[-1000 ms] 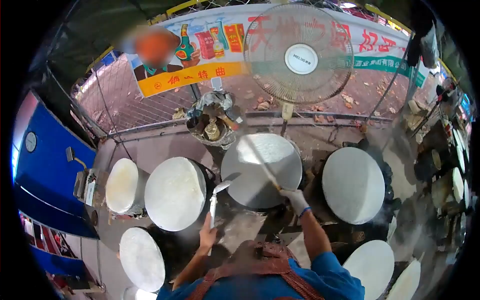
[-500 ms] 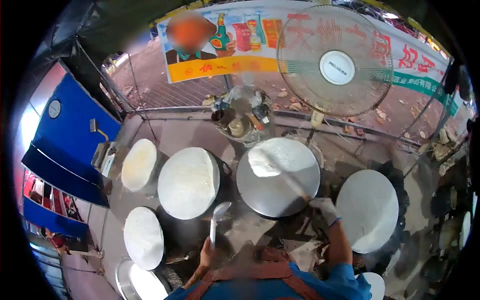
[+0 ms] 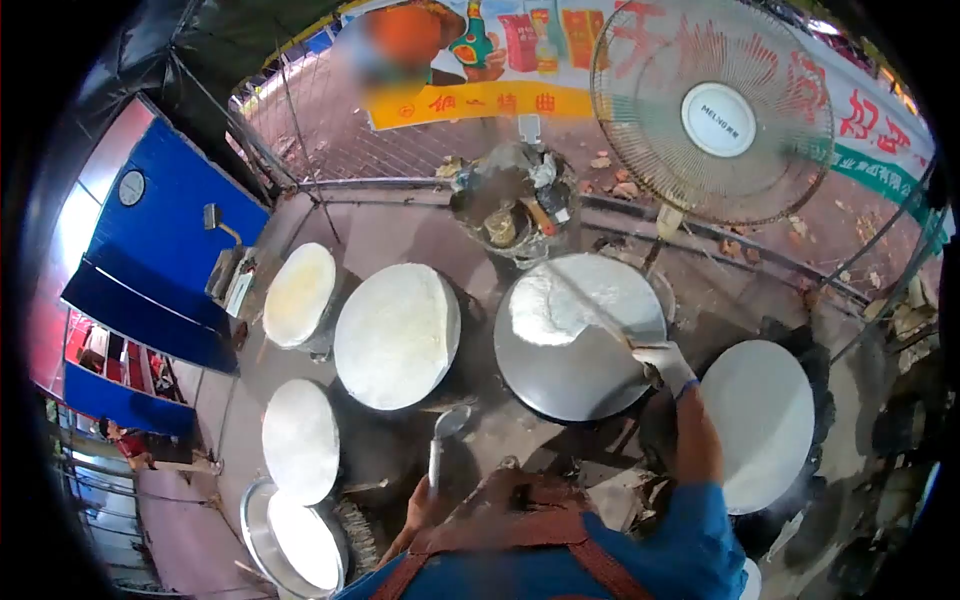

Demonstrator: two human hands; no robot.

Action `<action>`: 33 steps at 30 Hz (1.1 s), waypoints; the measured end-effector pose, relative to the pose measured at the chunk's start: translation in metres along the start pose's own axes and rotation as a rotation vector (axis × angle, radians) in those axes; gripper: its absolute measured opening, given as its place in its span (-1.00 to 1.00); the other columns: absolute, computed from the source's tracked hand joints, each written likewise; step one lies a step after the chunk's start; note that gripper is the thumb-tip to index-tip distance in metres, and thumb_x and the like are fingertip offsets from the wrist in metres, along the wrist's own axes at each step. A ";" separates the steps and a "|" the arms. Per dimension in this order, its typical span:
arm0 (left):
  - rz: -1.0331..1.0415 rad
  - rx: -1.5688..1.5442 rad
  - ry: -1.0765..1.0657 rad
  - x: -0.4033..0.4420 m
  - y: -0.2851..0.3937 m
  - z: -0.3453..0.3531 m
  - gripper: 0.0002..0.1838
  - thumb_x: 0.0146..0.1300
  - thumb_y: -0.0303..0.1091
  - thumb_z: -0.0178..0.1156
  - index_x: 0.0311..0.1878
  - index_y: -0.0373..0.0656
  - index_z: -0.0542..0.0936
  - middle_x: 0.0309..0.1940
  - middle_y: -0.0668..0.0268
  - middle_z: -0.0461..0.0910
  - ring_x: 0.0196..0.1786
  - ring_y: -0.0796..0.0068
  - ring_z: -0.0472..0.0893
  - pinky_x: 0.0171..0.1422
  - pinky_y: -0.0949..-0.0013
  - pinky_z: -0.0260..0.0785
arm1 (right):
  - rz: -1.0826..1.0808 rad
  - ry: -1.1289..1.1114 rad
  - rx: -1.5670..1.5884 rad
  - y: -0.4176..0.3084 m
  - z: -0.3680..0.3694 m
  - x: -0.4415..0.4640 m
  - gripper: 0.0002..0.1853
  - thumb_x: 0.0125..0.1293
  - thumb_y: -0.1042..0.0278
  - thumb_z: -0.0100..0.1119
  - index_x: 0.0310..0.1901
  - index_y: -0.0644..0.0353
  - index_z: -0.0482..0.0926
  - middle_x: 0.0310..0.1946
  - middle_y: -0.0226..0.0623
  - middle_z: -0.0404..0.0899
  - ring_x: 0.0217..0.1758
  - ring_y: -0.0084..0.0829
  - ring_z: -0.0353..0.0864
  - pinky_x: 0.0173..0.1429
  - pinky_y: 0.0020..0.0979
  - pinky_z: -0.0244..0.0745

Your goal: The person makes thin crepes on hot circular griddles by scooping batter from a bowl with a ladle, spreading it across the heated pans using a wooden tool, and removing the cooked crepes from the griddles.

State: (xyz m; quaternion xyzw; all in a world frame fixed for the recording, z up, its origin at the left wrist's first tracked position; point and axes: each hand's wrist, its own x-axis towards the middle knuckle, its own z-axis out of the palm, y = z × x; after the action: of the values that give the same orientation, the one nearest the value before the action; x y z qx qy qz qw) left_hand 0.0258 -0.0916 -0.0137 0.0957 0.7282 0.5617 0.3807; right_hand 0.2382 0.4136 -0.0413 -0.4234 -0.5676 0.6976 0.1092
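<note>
My left hand is closed around the handle of a metal ladle, its bowl pointing up and away from me. My right hand wears a whitish glove and grips a long wooden-handled spreader. The spreader reaches across a round griddle, its far end over white batter. That batter covers the far part of the griddle; the near part shows bare grey metal. Left of it, a second griddle carries a pale round sheet. To the right of my right hand lies another round griddle with a pale surface.
A metal basin with white liquid stands at the lower left. Two more pale rounds, one yellowish and one white, are on the left. A fan and a cluttered bucket stand beyond the griddles.
The view has shifted, moving the scene right and slightly up. The spreader, blurred before, shows sharper, and its angle over the batter differs slightly. Both hands keep their grips.
</note>
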 end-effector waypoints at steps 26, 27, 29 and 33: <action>-0.334 0.004 0.254 -0.037 -0.053 -0.038 -0.39 0.09 -0.58 -0.01 0.28 -0.14 0.24 -0.19 0.36 0.49 -0.24 0.57 0.47 -0.25 0.51 0.36 | -0.033 -0.147 -0.342 -0.070 0.020 0.059 -0.75 0.10 0.27 0.18 -0.23 0.23 0.64 -0.48 -0.42 0.54 -0.46 -0.59 0.44 -0.35 -0.49 0.35; -0.293 0.062 0.247 -0.039 -0.045 -0.039 -0.40 0.10 -0.57 -0.01 0.29 -0.14 0.24 -0.22 0.37 0.48 -0.28 0.59 0.46 -0.30 0.52 0.34 | 0.162 -0.216 -0.456 -0.082 0.029 0.054 -0.76 0.12 0.29 0.17 -0.24 0.23 0.64 -0.46 -0.35 0.56 -0.37 -0.53 0.49 -0.22 -0.45 0.40; -0.212 0.164 0.228 -0.043 -0.033 -0.042 -0.41 0.12 -0.55 0.00 0.29 -0.12 0.24 -0.29 0.40 0.47 -0.37 0.63 0.43 -0.39 0.53 0.30 | -0.315 -0.419 -0.544 -0.026 0.002 0.060 -0.79 0.09 0.26 0.19 -0.34 0.22 0.63 -0.53 -0.35 0.53 -0.45 -0.55 0.48 -0.32 -0.43 0.39; -0.092 0.123 0.159 -0.039 -0.063 -0.087 -0.43 0.13 -0.52 0.02 0.27 -0.12 0.26 -0.44 0.46 0.42 -0.48 0.68 0.41 -0.51 0.57 0.25 | -0.116 -0.155 -0.610 0.026 -0.089 -0.058 -0.77 0.09 0.23 0.18 -0.34 0.22 0.62 -0.52 -0.32 0.53 -0.44 -0.51 0.50 -0.33 -0.40 0.40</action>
State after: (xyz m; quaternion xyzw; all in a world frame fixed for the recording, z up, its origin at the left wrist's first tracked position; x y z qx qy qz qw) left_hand 0.0133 -0.2003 -0.0455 0.0407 0.7929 0.5037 0.3405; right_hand 0.3462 0.4312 -0.0371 -0.3489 -0.7804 0.5183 -0.0267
